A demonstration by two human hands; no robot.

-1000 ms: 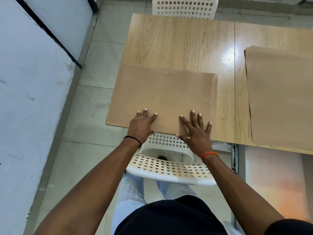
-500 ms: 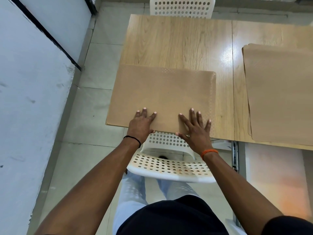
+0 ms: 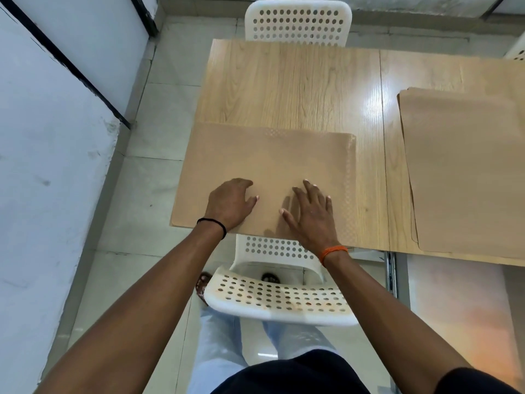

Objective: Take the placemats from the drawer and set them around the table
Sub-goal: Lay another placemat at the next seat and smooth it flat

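A tan placemat (image 3: 270,157) lies at the near left corner of the wooden table (image 3: 298,86), its left and near edges level with the table's edges. My left hand (image 3: 230,204) rests on the mat's near part with its fingers loosely curled under and holds nothing. My right hand (image 3: 311,214) is beside it over the mat, fingers straight and spread, casting a shadow on the mat. A stack of more tan placemats (image 3: 466,172) lies on the table to the right.
A white perforated chair (image 3: 278,300) stands between me and the table, and another white chair (image 3: 298,21) is at the far side. A pale wall (image 3: 42,166) runs along the left. A metal drawer slide (image 3: 390,275) shows under the table edge at right.
My left hand's fingers have curled in from lying flat. My right hand has shifted slightly and lifted a little off the mat. The mat has not moved on the table.
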